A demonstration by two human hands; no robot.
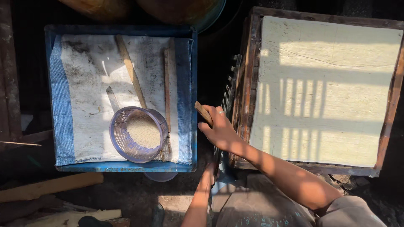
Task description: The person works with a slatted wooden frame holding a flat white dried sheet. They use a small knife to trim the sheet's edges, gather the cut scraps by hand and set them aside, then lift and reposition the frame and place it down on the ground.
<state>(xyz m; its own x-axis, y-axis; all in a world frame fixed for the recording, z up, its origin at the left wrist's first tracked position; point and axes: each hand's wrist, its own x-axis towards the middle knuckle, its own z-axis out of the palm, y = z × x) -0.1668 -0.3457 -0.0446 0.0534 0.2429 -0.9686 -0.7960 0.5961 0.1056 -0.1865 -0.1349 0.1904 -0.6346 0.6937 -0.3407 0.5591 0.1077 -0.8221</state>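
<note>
The right hand (219, 130) reaches forward across the body and is curled around a short flat wooden stick (203, 113), whose free end pokes out up and to the left of the knuckles; a pale ring shows on one finger. This hand sits in the dark gap between the two large objects, just beside the left edge of the wooden frame (251, 84) and near the right rim of the blue crate (194, 101). The left forearm rises from the bottom edge, but the left hand (210, 168) is lost in shadow beneath the right wrist, so whether its fingers are spread or gripping cannot be told. To the right, the dark wooden frame encloses a flat, pale slab (324, 92) striped with barred sunlight. To the left, the blue crate is lined with a soiled white and blue cloth (84, 92). On that cloth lie a long wooden slat (130, 69), angled, and a second thin slat (167, 88) running nearly straight down. At the crate's lower middle rests a round purple perforated basket (139, 133) holding a heap of pale grains (144, 131). Loose wooden planks (50, 187) lie on the dark floor at lower left.
</note>
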